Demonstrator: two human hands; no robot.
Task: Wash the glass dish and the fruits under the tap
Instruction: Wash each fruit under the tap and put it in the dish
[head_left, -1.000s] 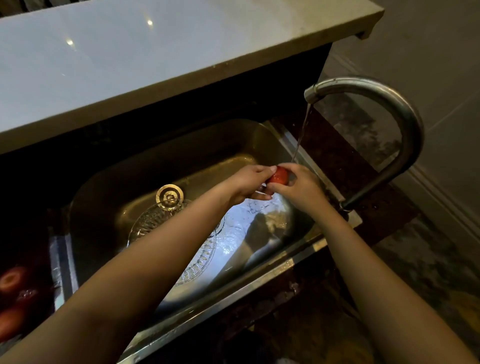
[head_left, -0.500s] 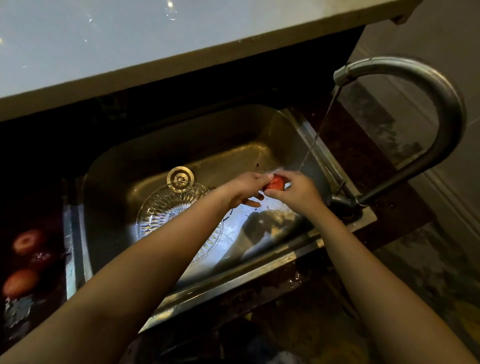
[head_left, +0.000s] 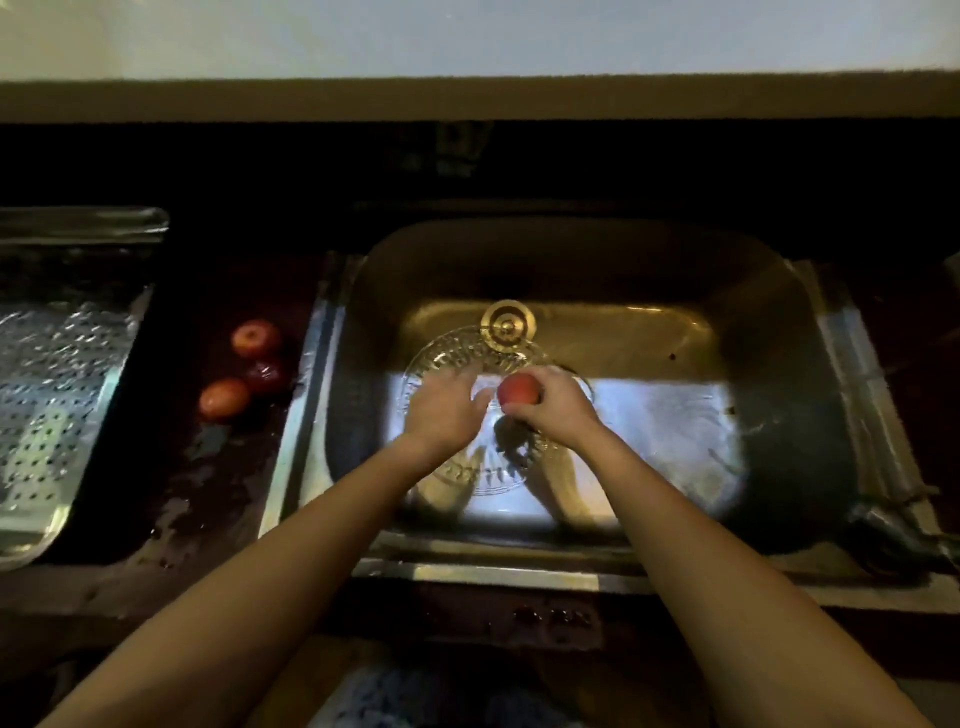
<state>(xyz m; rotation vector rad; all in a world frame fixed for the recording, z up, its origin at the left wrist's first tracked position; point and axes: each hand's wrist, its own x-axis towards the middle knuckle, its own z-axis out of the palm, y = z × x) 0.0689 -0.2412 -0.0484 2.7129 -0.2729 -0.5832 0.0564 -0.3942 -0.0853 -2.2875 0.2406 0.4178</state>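
My right hand (head_left: 553, 410) is closed around a small red fruit (head_left: 518, 389) above the middle of the steel sink (head_left: 779, 364). My left hand (head_left: 445, 405) hovers just to its left, fingers spread and empty, not touching the fruit. Under both hands lies the patterned glass dish (head_left: 488, 473) flat on the sink floor, partly hidden by them. Three more red fruits (head_left: 255, 338), (head_left: 265, 375), (head_left: 224, 397) rest on the wet dark counter left of the sink. The tap's spout is out of view.
A brass drain cover (head_left: 507, 323) sits at the back of the sink, touching the dish's far rim. A perforated steel tray (head_left: 52, 374) lies at far left. A pale shelf edge (head_left: 467, 98) overhangs the back. The tap's base (head_left: 883, 525) shows at the sink's right front corner.
The view has swung left, so the tap spout and water stream left the frame. Both hands moved from under the stream to above the dish. My left hand has let go of the fruit.
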